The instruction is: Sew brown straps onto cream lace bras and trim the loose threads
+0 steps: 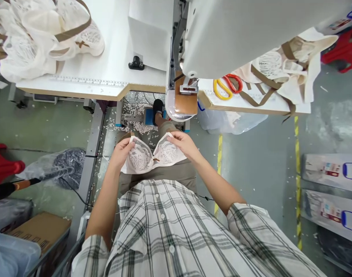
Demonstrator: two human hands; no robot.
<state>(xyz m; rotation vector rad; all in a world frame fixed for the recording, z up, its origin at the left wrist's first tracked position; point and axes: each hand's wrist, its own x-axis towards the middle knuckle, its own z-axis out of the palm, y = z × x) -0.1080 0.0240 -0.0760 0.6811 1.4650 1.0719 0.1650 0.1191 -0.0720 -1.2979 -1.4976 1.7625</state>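
Note:
A white lace bra [140, 157] with a small brown bow at its centre is spread over my lap, its cups facing up. My left hand [122, 151] pinches the upper edge of the left cup, near a brown strap. At the top of the right cup, my right hand [183, 143] grips the edge between thumb and fingers. Just beyond my hands is the sewing machine [186, 100], its brown plate and presser foot above the bra and apart from it.
White bras with brown straps lie heaped on the table [107, 73] at left; another pile [276, 69] sits at right. Scissors with red and yellow handles [223, 89] lie by the machine. A foot rests near a blue pedal [148, 116]. Plastic boxes [331, 173] stand at right.

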